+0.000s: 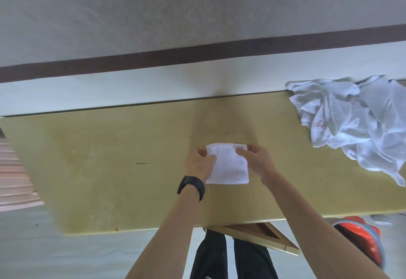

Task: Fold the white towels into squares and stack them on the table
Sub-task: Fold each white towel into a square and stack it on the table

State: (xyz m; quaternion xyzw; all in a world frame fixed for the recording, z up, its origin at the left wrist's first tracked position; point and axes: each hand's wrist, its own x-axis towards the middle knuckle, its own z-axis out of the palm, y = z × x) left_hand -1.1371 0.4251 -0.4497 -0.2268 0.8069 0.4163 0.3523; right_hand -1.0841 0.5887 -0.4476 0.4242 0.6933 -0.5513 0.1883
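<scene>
A small white towel, folded into a near square, lies flat on the yellow-green table near its middle. My left hand, with a black watch on its wrist, pinches the towel's left edge near the far corner. My right hand grips the far right corner, thumb on top of the cloth. A rumpled heap of unfolded white towels lies at the table's far right, one showing a small red label.
The table's far edge meets a pale wall with a dark stripe. A wooden frame piece sticks out under the near edge. An orange and grey bag sits on the floor at the right. My dark trouser legs stand below.
</scene>
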